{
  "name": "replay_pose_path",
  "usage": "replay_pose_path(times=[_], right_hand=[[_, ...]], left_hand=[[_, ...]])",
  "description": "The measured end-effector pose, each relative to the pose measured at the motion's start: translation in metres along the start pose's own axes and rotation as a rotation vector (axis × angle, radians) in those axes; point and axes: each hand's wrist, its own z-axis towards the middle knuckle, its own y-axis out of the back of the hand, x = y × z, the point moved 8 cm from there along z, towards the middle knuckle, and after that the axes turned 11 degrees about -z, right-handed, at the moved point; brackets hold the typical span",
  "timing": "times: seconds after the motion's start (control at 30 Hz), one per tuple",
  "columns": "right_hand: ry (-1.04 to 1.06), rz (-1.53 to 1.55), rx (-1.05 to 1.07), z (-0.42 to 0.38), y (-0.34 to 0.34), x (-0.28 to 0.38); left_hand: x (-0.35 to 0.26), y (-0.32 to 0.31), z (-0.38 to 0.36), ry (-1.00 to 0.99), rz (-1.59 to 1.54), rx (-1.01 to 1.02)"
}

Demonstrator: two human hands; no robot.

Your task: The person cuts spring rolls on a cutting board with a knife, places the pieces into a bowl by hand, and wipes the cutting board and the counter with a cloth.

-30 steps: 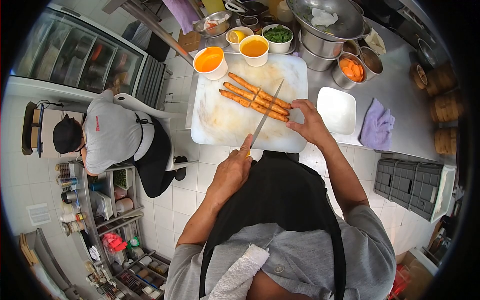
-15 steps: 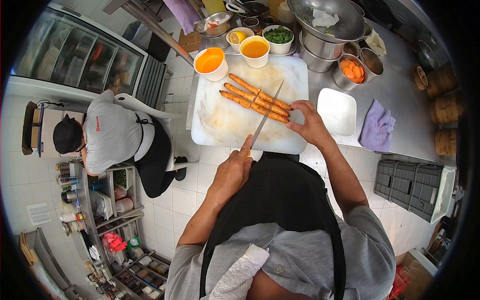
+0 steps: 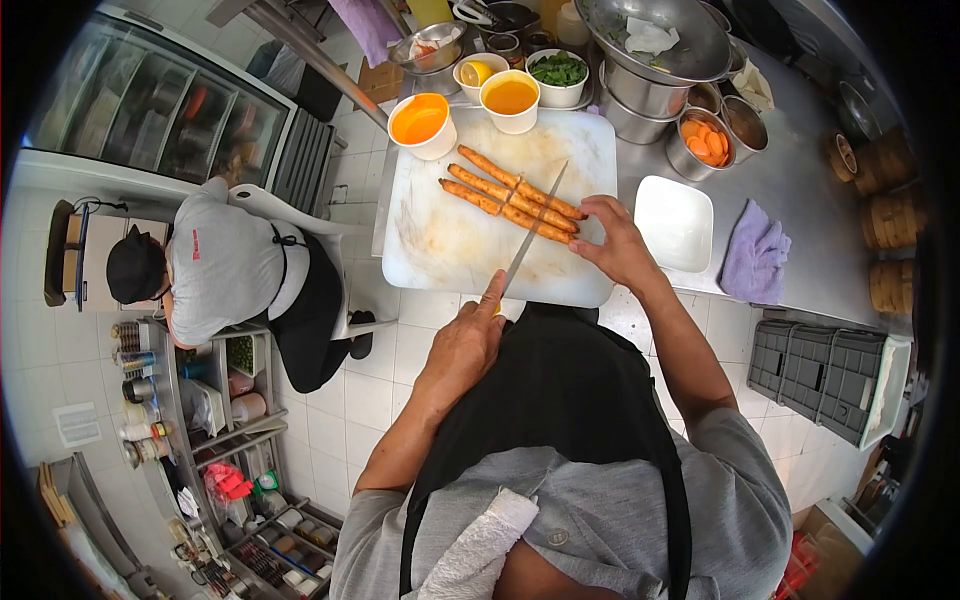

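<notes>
My left hand [image 3: 465, 342] is closed round the handle of a long kitchen knife [image 3: 541, 214], its blade slanting up and away across the fried rolls. Three long, golden-brown fried rolls [image 3: 478, 183] lie side by side on a white cutting board [image 3: 440, 262]. A cut line crosses them near the middle, and the blade rests over their right halves. With thumb and fingers, my right hand [image 3: 622, 248] brackets the right ends of the rolls, holding them together. Close beyond the rolls stand a tub of orange sauce [image 3: 421, 123] and a tub of yellow sauce [image 3: 510, 96].
Right of the board are a square white dish [image 3: 674, 224] and a purple cloth [image 3: 756, 250]. Sliced carrots [image 3: 704, 141] fill a metal pot behind, near a large metal bowl [image 3: 655, 35]. Chopped greens [image 3: 557, 69] sit in a tub. Another person [image 3: 235, 260] bends over at left.
My right fingers have shifted very slightly at the ends of the rolls. The knife and rolls stay in nearly the same place.
</notes>
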Motion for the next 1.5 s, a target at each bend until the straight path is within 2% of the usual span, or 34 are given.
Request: replay_pose_path(times=[0.17, 0.27, 0.47, 0.57, 0.83, 0.97, 1.07, 1.1, 1.2, 1.23, 1.37, 1.5], right_hand=[[0.037, 0.017, 0.059, 0.01, -0.007, 0.005], [0.115, -0.023, 0.001, 0.019, -0.009, 0.012], [0.083, -0.126, 0.087, 0.034, -0.018, 0.016], [0.097, -0.144, 0.099, 0.038, -0.023, 0.014], [0.074, -0.092, 0.171, 0.048, -0.031, 0.01], [0.08, -0.058, 0.145, 0.055, -0.039, -0.008], [-0.019, -0.068, 0.134, 0.062, -0.027, -0.012], [-0.069, -0.099, 0.249, 0.06, -0.026, -0.002], [-0.018, -0.094, 0.231, 0.059, -0.031, -0.005], [-0.066, -0.091, 0.271, 0.056, -0.03, -0.006], [-0.039, 0.0, 0.159, 0.051, -0.016, -0.009], [-0.038, 0.156, -0.019, 0.025, 0.051, 0.002]], left_hand=[[0.0, 0.0, -0.001, 0.003, 0.02, -0.006], [-0.002, 0.0, -0.001, -0.011, 0.012, -0.009], [-0.002, 0.0, 0.0, 0.025, 0.044, 0.012], [-0.004, 0.0, 0.0, -0.023, 0.102, 0.002], [-0.009, -0.001, 0.007, 0.022, 0.167, 0.119], [0.01, -0.029, 0.046, -0.06, 0.131, 0.081], [0.018, -0.048, 0.089, -0.123, 0.075, 0.024], [0.015, -0.047, 0.098, -0.126, 0.04, 0.025], [0.008, -0.04, 0.103, -0.124, -0.017, 0.033], [0.007, -0.037, 0.1, -0.124, -0.029, 0.037], [0.017, -0.041, 0.097, -0.134, -0.087, 0.014], [0.017, -0.026, 0.088, -0.16, -0.185, -0.031]])
